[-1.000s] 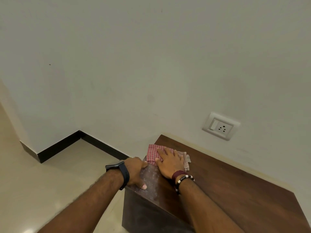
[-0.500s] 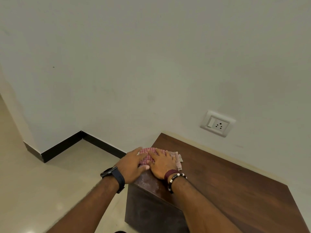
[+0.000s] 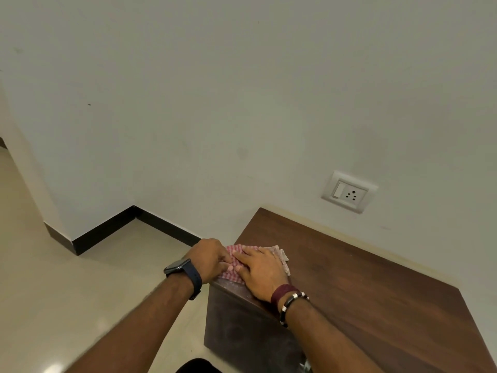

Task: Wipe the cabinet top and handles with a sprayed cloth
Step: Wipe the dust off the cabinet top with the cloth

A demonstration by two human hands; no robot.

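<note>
Left hand [image 3: 208, 259] moved onto red-checked cloth [image 3: 232, 258]; fingers curled, gripping. Right hand [image 3: 262, 270] flat, pressing.

A red-and-white checked cloth [image 3: 233, 261] lies on a dark brown wood-grain cabinet top [image 3: 363, 286], against a pale grey-white wall [image 3: 242, 90] with black skirting [image 3: 107, 230], a white socket plate [image 3: 349, 191] and a glossy cream floor [image 3: 67, 305].

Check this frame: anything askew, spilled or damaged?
Nothing stands out. Both hands, left hand and right hand, are on the checked cloth at the cabinet top left edge. No spills or damage visible.
</note>
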